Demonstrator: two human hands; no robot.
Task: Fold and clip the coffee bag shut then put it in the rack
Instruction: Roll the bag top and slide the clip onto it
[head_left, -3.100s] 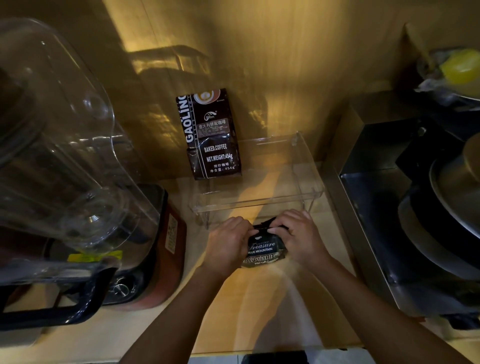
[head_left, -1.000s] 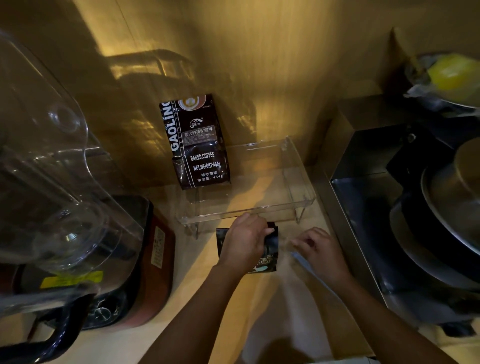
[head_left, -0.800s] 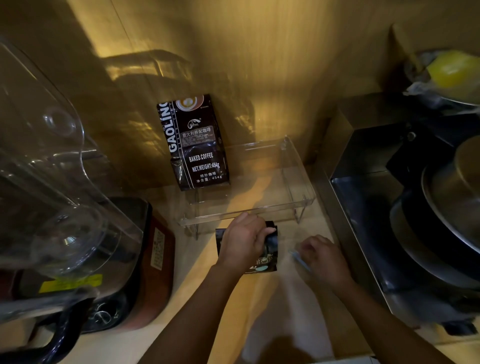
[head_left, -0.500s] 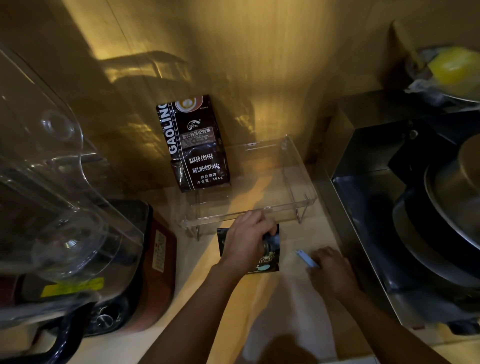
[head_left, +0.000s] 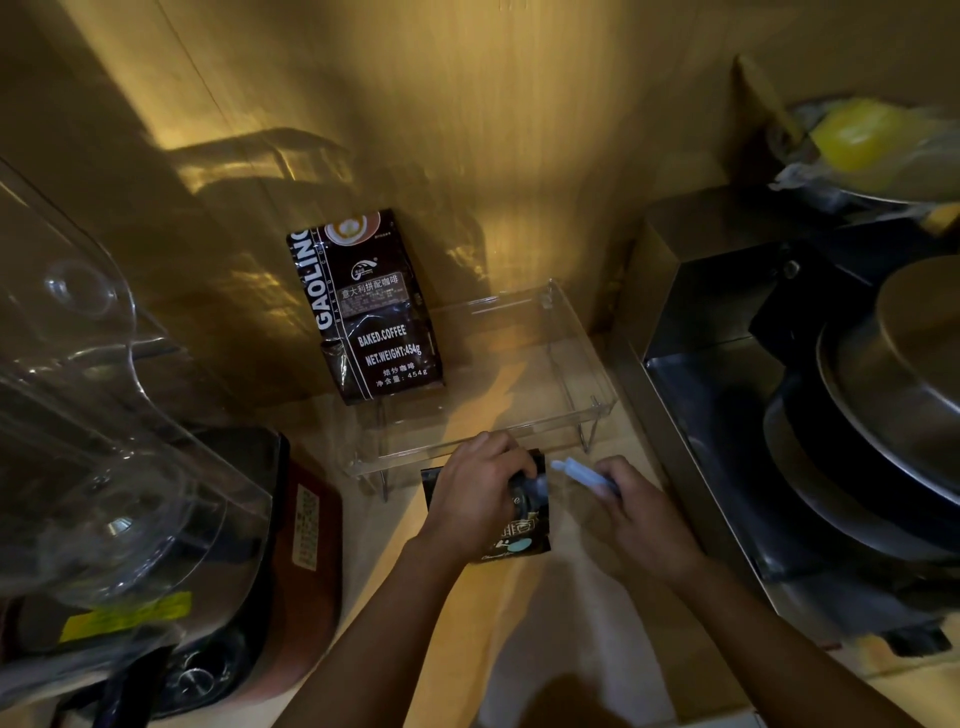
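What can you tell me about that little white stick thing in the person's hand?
The clip is a slim, pale bluish-white bar that looks like plastic. The right hand pinches its near end, so only the far part shows. It is tilted, its free tip pointing up-left toward the folded top of the small dark bag, just short of it. It hangs above the counter, in front of the clear rack. Whether it is open cannot be told.
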